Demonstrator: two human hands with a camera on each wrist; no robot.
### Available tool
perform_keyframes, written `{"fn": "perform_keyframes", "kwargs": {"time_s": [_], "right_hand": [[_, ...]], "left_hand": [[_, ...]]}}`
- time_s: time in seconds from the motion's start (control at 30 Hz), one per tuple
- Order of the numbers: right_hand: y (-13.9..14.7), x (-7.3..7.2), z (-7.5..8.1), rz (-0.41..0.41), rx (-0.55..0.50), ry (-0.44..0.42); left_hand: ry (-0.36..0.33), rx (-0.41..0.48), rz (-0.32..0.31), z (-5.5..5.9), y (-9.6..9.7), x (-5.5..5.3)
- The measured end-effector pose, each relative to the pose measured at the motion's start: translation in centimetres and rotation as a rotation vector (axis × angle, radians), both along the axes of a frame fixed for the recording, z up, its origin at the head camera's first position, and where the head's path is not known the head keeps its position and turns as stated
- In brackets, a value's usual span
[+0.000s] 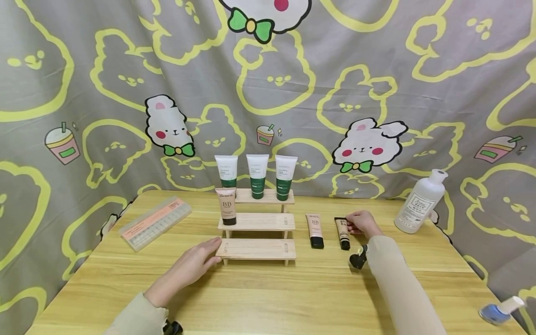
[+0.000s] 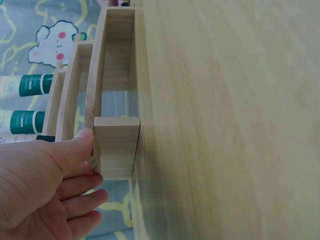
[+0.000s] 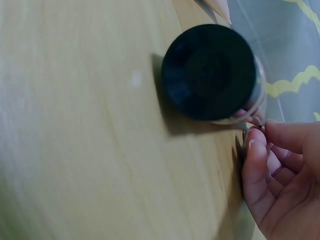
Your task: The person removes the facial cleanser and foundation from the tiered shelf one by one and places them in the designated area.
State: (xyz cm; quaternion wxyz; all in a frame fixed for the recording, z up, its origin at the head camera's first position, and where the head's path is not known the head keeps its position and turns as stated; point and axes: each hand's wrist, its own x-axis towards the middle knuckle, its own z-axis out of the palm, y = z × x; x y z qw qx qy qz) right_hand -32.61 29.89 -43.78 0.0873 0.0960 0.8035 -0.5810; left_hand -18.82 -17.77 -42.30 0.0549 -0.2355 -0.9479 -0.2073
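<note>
Pinching small beige tube w/ blk cap (image 1: 343, 234) by its uncapped end: R hand (image 1: 365, 224), at 3 o'clock of 3-tier pale-wood stand (image 1: 257, 249). L hand (image 1: 193, 264) grips stand's lowest tier, 9 o'clock end. Flat pale-pink tube w/ blk cap (image 1: 315, 230) near, at beige tube's 9 o'clock.

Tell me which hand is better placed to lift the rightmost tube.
Right, I'd judge: the right hand is at the crimped end of the rightmost tube, seemingly pinching it. The left hand touches the stand, with a BB tube lying in between.
</note>
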Motion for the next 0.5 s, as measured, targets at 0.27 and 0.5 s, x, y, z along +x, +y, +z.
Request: {"fn": "perform_keyframes", "kwargs": {"time_s": [0.27, 0.5], "right_hand": [[1.1, 0.4, 0.7, 0.031, 0.014, 0.022], [1.3, 1.0, 3.4, 0.078, 0.017, 0.131]], "left_hand": [[-0.006, 0.004, 0.000, 0.1, 0.1, 0.1], [-0.012, 0.008, 0.000, 0.1, 0.1, 0.1]]}}
